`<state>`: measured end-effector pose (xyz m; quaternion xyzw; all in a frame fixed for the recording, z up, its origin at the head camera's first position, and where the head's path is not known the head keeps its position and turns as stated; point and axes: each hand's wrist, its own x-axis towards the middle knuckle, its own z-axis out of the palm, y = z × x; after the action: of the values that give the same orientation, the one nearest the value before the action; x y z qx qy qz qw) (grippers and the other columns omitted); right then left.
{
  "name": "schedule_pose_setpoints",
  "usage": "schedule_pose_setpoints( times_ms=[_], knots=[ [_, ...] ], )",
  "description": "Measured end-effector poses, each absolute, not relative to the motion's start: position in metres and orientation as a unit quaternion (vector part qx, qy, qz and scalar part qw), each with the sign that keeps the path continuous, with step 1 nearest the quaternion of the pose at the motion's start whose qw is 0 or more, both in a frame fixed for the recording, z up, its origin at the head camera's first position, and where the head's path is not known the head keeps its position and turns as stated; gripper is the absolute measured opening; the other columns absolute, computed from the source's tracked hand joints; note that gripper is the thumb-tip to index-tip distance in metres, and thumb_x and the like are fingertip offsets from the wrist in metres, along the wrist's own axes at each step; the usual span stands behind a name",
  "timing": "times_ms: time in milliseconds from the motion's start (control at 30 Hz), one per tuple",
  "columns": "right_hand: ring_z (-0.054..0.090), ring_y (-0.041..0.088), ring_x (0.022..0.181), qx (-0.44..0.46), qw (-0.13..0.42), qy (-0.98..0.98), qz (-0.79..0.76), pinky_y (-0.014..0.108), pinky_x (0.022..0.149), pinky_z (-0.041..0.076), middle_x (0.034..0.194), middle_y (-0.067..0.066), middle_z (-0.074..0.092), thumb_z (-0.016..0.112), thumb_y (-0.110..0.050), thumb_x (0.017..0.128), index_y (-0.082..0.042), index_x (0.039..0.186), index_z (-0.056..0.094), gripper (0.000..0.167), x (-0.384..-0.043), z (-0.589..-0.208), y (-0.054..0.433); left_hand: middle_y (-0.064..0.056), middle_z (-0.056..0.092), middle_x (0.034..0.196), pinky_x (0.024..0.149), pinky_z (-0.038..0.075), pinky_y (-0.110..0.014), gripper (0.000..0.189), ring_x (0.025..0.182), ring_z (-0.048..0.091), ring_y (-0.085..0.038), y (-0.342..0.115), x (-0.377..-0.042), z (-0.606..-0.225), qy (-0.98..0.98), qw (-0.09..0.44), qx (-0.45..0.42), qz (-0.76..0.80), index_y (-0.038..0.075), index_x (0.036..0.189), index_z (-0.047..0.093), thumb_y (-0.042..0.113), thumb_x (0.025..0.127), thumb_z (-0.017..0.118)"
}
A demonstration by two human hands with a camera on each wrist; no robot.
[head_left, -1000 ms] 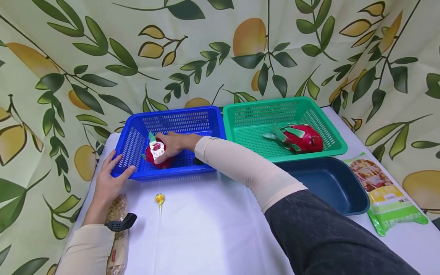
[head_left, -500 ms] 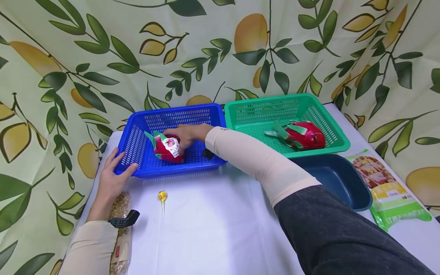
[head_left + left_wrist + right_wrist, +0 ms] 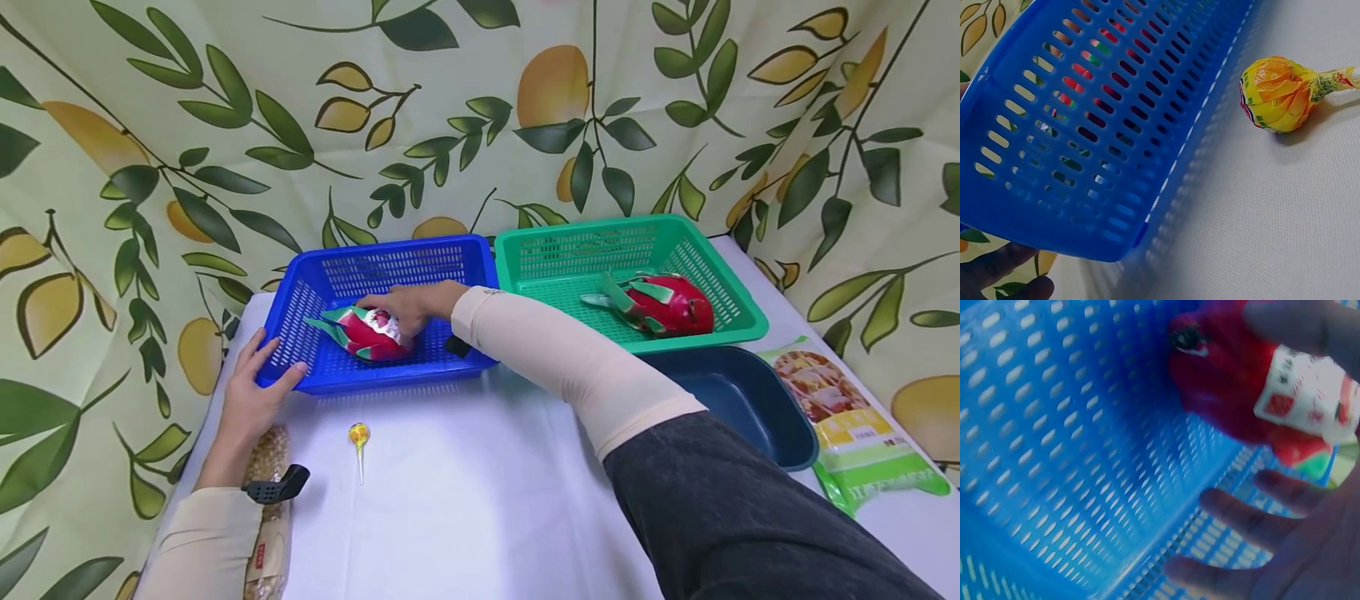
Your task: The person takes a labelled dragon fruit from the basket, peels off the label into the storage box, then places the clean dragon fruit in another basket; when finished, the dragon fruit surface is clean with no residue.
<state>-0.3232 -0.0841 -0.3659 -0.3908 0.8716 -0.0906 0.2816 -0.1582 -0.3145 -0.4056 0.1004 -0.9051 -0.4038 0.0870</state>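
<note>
Dragon fruit (image 3: 366, 337) turned | right hand (image 3: 414, 308) over it | white label (image 3: 1297, 394): blurred

The head view glows brightest towards six o'clock, on the white cloth-covered tabletop (image 3: 450, 500). In the left wrist view, soft shadow fringes the blue perforated plastic basket (image 3: 1072, 231) towards four o'clock; the right wrist view blurs the rounded red dragon fruit (image 3: 1229, 387).

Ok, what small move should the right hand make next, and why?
Probably ease the right hand up off the red, green-scaled dragon fruit: the fruit lies inside the blue perforated plastic basket, and in the right wrist view three fingers are spread apart from it rather than wrapped around it.
</note>
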Motion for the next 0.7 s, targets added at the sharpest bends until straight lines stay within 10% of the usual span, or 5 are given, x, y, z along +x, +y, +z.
schedule_pose_setpoints(
  times_ms=[267,533,700],
  knots=[
    [0.038,0.024,0.122,-0.400,0.269,0.869,-0.107,0.040,0.095,0.044,0.137,0.009,0.034,0.081,-0.048,0.074,-0.039,0.151,0.018,0.101,-0.317,-0.367,-0.082,-0.007,0.006,0.161,0.103,0.022,-0.064,0.074,0.143,0.006,-0.040,-0.314,-0.158,-0.405,-0.904,0.089,0.100,-0.405,0.004,0.151,0.029,0.036,0.093,0.063],
    [0.039,0.021,0.119,-0.414,0.258,0.867,-0.103,0.032,0.093,0.045,0.132,0.005,0.038,0.081,-0.016,0.079,-0.038,0.151,0.023,0.095,-0.329,-0.364,-0.073,-0.006,0.007,0.161,0.103,0.023,-0.063,0.075,0.143,0.006,-0.039,-0.314,-0.158,-0.408,-0.906,0.095,0.101,-0.400,0.005,0.151,0.029,0.037,0.093,0.064],
    [0.032,0.031,0.129,-0.414,0.257,0.866,-0.113,0.043,0.097,0.043,0.145,0.014,0.025,0.084,-0.037,0.075,-0.037,0.152,0.019,0.101,-0.326,-0.369,-0.074,-0.006,0.008,0.161,0.104,0.022,-0.063,0.073,0.143,0.006,-0.039,-0.314,-0.157,-0.407,-0.906,0.097,0.103,-0.400,0.004,0.151,0.030,0.035,0.093,0.064]
  ],
)
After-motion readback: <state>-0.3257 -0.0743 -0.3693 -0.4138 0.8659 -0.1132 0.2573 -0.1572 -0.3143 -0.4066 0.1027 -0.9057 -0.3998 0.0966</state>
